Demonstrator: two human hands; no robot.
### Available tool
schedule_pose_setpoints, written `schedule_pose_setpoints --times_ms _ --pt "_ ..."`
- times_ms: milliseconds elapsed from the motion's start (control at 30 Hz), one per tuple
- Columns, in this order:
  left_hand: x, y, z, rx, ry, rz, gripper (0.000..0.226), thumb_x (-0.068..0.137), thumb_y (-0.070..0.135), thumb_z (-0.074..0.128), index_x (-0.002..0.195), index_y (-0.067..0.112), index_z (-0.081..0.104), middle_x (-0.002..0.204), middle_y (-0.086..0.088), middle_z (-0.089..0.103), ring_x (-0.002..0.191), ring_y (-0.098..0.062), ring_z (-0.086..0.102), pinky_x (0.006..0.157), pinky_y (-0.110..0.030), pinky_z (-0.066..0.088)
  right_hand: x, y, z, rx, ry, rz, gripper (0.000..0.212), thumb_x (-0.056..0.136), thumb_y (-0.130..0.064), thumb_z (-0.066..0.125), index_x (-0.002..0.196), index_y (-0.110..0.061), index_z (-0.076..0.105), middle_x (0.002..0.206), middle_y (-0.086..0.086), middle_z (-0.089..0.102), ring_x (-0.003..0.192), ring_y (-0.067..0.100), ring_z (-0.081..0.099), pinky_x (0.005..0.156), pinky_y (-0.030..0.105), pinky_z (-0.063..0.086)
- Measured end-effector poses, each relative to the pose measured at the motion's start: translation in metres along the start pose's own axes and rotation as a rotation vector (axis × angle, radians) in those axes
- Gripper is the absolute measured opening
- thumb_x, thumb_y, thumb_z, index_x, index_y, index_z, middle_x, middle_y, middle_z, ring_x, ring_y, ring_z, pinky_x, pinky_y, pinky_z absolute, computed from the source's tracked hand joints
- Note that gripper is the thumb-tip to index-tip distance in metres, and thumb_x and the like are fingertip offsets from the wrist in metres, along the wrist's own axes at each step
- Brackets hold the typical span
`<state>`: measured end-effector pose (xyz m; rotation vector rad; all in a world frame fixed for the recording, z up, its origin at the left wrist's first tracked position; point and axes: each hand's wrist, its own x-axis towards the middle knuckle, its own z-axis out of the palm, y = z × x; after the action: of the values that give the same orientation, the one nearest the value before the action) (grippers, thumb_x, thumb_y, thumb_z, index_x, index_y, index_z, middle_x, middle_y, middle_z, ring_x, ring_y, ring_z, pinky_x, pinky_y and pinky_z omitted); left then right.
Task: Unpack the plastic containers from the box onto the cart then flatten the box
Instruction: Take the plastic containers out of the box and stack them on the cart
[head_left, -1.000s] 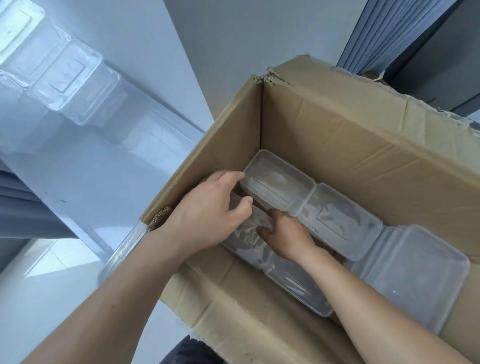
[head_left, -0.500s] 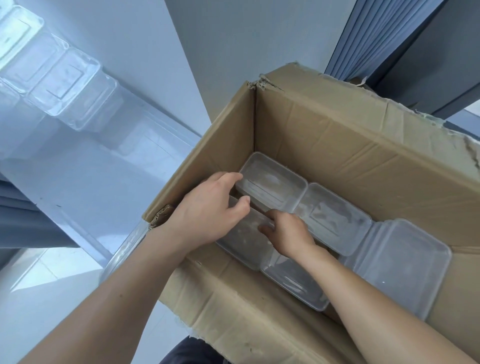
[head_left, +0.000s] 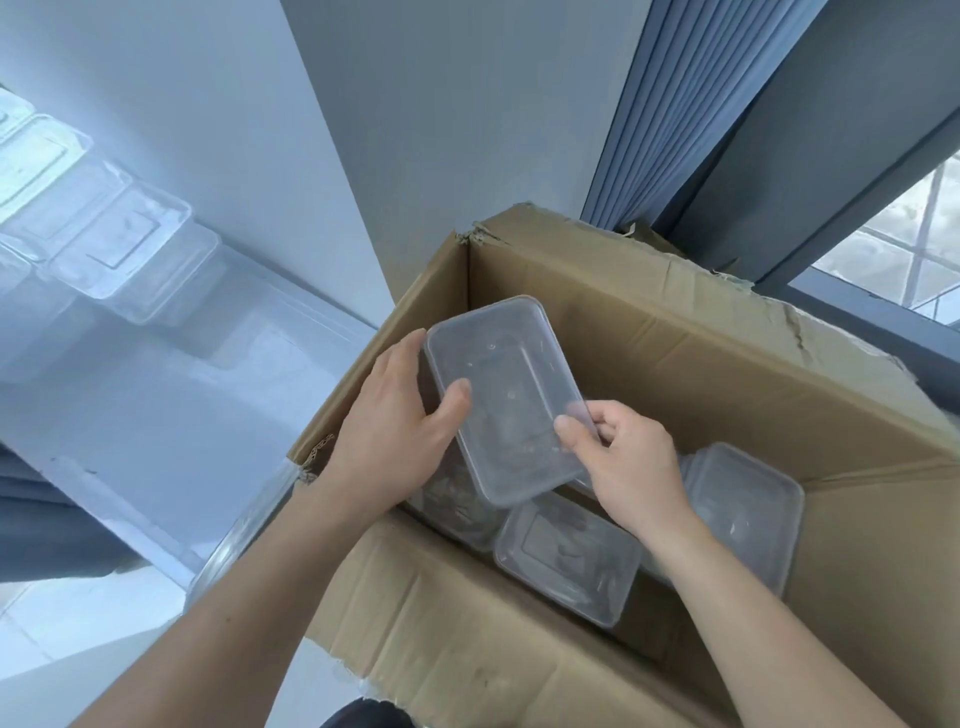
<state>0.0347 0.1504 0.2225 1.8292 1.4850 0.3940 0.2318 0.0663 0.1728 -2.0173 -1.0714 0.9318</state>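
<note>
Beside box (head_left: 675, 332): cart (head_left: 156, 395), curtain (head_left: 670, 104).

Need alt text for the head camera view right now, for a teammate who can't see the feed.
Both hands, left hand and right hand, hold a clear lidded plastic container tilted above an open cardboard box. More clear containers lie inside the box. At upper left, other containers sit on a glossy white cart surface.

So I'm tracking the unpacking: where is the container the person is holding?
In the head view it sits center frame: the held container is above the box opening at its left end, gripped between the left hand and right hand.
</note>
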Motion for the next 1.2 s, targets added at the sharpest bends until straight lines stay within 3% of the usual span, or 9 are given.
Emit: schedule_pose_setpoints --times_ms 133,200,400,567,667,767,867,1033,1200 --pt "-0.004 0.013 -0.003 -0.223 -0.055 -0.029 0.042 0.100 0.040 0.048 0.141 0.031 0.041 0.119 0.024 0.059 0.100 0.012 0.057 0.079 -0.004 0.044 -0.016 -0.023 -0.007 0.137 0.075 -0.053 0.003 0.089 -0.036 0.068 0.092 -0.035 0.066 0.083 -0.014 0.074 0.083 -0.001 0.069 0.075 0.021 0.051" --pt "-0.005 0.016 -0.003 -0.301 -0.047 -0.024 0.039 0.101 0.037 0.047 0.139 0.031 0.041 0.115 0.020 0.061 0.096 0.015 0.058 0.070 -0.001 0.045 -0.021 -0.031 -0.005 0.175 0.079 -0.076 0.005 0.089 -0.036 0.069 0.093 -0.035 0.066 0.084 -0.013 0.074 0.084 0.000 0.069 0.077 0.020 0.052" --pt "0.001 0.006 -0.003 -0.513 -0.036 -0.133 0.041 0.095 0.037 0.054 0.136 0.038 0.047 0.118 0.012 0.068 0.105 -0.011 0.069 0.088 -0.045 0.057 -0.016 -0.030 0.010 0.235 -0.025 -0.072 0.018 0.086 -0.041 0.070 0.099 -0.028 0.068 0.088 -0.010 0.074 0.086 0.007 0.070 0.081 0.028 0.055" --pt "0.010 -0.011 0.002 -0.430 -0.033 -0.211 0.040 0.095 0.041 0.054 0.134 0.037 0.046 0.113 0.019 0.066 0.099 0.002 0.066 0.086 -0.032 0.056 0.009 -0.016 0.019 0.177 -0.128 -0.055 0.014 0.096 -0.040 0.056 0.095 -0.032 0.068 0.077 -0.026 0.067 0.074 -0.001 0.062 0.070 0.016 0.047" --pt "0.012 -0.013 0.006 -0.311 -0.072 -0.253 0.037 0.098 0.040 0.052 0.134 0.036 0.042 0.107 0.025 0.061 0.090 0.011 0.061 0.070 -0.011 0.046 0.040 0.005 0.028 0.034 -0.084 -0.018 0.023 0.099 -0.037 0.054 0.113 -0.024 0.067 0.101 -0.018 0.067 0.096 0.005 0.061 0.077 0.018 0.042" --pt "0.016 -0.016 0.012 -0.228 -0.079 -0.260 0.041 0.099 0.040 0.052 0.138 0.034 0.041 0.109 0.024 0.060 0.097 0.004 0.060 0.077 -0.018 0.047 0.073 0.030 0.042 -0.217 -0.111 0.027 0.041 0.098 -0.031 0.057 0.134 -0.014 0.056 0.131 0.003 0.060 0.121 0.021 0.055 0.098 0.030 0.041" --pt "0.021 -0.021 0.017 -0.168 -0.101 -0.274 0.047 0.098 0.042 0.051 0.142 0.034 0.038 0.119 0.018 0.062 0.108 -0.006 0.060 0.094 -0.032 0.051 0.096 0.046 0.057 -0.404 -0.163 0.042 0.053 0.095 -0.030 0.060 0.143 -0.012 0.046 0.142 0.010 0.050 0.132 0.029 0.045 0.105 0.038 0.038" --pt "0.022 -0.027 0.021 -0.073 -0.137 -0.268 0.052 0.097 0.045 0.051 0.145 0.036 0.034 0.124 0.015 0.063 0.116 -0.010 0.059 0.100 -0.040 0.049 0.114 0.061 0.074 -0.646 -0.226 0.058 0.061 0.092 -0.038 0.061 0.143 -0.011 0.042 0.140 0.015 0.048 0.128 0.036 0.046 0.099 0.040 0.040" --pt "0.022 -0.030 0.024 -0.018 -0.138 -0.251 0.054 0.096 0.044 0.052 0.146 0.038 0.033 0.127 0.014 0.061 0.119 -0.011 0.057 0.101 -0.041 0.048 0.119 0.070 0.085 -0.828 -0.191 0.043 0.070 0.086 -0.050 0.064 0.143 -0.017 0.041 0.138 0.012 0.044 0.128 0.033 0.042 0.104 0.044 0.030"
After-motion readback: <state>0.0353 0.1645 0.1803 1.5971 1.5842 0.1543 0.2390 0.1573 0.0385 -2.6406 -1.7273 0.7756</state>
